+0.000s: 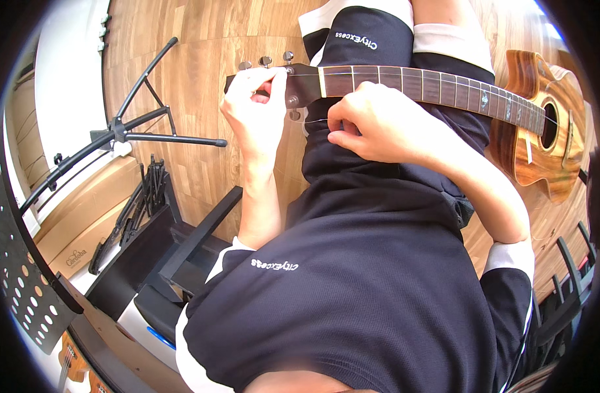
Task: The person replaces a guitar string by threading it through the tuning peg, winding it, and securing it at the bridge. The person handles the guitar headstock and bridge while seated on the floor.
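An acoustic guitar (518, 147) lies across my thighs, its wooden body at the right and its dark headstock (304, 86) at the left. My left hand (254, 105) is over the headstock, thumb and forefinger pinched on a thin string (305, 74) beside a tuning post. That string runs above the fretboard (388, 81) towards the soundhole. My right hand (378, 123) is curled at the near edge of the neck, near the nut, with a thin loose string length (312, 121) reaching its fingers. Metal tuning pegs (265, 61) show along the far side; the left hand hides part of the headstock.
A black folding stand's legs (118, 128) spread over the wooden floor (196, 88) at the left. Near them are cardboard boxes (91, 216), a black chair-like frame (201, 231) and a perforated music-stand desk (27, 280). Black stands (572, 290) are at the lower right.
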`<action>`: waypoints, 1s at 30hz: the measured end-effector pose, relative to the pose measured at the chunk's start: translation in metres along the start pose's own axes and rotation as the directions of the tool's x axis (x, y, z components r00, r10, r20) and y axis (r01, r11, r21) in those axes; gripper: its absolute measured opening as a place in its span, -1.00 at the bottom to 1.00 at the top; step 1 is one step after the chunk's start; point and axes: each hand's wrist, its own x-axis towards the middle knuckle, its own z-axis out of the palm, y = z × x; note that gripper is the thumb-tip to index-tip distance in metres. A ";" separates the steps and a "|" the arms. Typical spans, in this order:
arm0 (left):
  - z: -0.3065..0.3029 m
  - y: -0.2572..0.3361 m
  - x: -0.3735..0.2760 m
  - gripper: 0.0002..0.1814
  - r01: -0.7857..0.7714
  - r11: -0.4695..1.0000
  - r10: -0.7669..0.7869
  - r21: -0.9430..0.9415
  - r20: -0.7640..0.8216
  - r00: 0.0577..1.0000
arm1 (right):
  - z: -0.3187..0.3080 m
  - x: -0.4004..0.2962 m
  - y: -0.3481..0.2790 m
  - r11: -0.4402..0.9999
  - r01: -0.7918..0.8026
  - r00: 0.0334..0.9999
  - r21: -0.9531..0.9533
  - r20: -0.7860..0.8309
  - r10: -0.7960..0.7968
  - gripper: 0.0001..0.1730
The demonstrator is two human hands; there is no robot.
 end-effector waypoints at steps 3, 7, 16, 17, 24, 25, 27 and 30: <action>-0.004 -0.004 0.005 -0.86 0.114 0.989 -0.107 -0.090 0.076 0.991 | 0.004 -0.005 0.007 1.000 0.008 1.000 0.020 0.019 -0.008 -0.83; -0.010 -0.002 0.013 -0.84 0.230 0.961 -0.197 -0.153 0.205 0.959 | 0.001 -0.011 0.007 0.998 0.026 0.999 0.061 0.038 -0.028 -0.84; -0.009 0.004 0.025 -0.90 0.011 0.999 -0.021 0.037 0.277 0.961 | -0.017 -0.043 0.019 0.617 -0.078 0.980 0.783 0.173 -0.096 -0.64; -0.008 0.003 0.026 -0.91 -0.019 0.998 0.003 0.054 0.282 0.959 | -0.020 -0.050 0.022 0.493 -0.094 0.980 0.865 0.167 -0.104 -0.64; -0.011 -0.003 0.028 -0.94 -0.113 0.992 0.088 0.056 0.330 0.940 | -0.072 -0.108 0.017 0.711 -0.174 0.984 0.681 0.154 0.093 -0.66; -0.011 -0.003 0.029 -0.95 -0.115 0.992 0.089 0.058 0.333 0.939 | -0.082 -0.115 0.010 0.821 -0.175 0.984 0.543 0.126 0.127 -0.70; -0.011 -0.007 0.029 -0.95 -0.109 0.993 0.087 0.049 0.329 0.940 | -0.091 -0.127 0.004 0.871 -0.094 0.995 0.481 0.063 0.072 -0.77; -0.012 -0.008 0.032 -0.94 -0.123 0.989 0.092 0.076 0.325 0.941 | -0.117 -0.146 -0.006 0.931 -0.035 0.994 0.364 0.113 -0.007 -0.81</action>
